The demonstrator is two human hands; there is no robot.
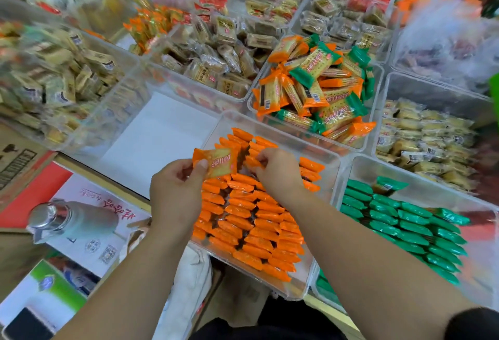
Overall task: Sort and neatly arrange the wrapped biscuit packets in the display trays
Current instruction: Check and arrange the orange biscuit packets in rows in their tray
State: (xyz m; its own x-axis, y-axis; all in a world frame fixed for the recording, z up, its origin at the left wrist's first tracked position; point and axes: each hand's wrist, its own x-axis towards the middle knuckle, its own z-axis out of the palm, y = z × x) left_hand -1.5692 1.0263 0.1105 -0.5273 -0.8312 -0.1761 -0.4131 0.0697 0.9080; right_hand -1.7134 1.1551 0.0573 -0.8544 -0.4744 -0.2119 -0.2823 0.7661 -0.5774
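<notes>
Two pinches mid-frame: left hand (175, 186) clamps a loose orange packet (216, 163), right hand (276, 171) nips a racked packet (252, 163) in the tray (280, 134); careless wedging could topple the upright rows (251, 218).

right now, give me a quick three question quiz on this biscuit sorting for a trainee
1. True or false: the left hand holds a green packet.
2. Where is the mixed tray relative to the orange tray? A) beyond it B) nearer the person C) to its left
3. Fill in: the tray on the right of the orange tray holds rows of ___ packets.
Key: 1 false, it holds an orange packet; 2 A; 3 green.
</notes>
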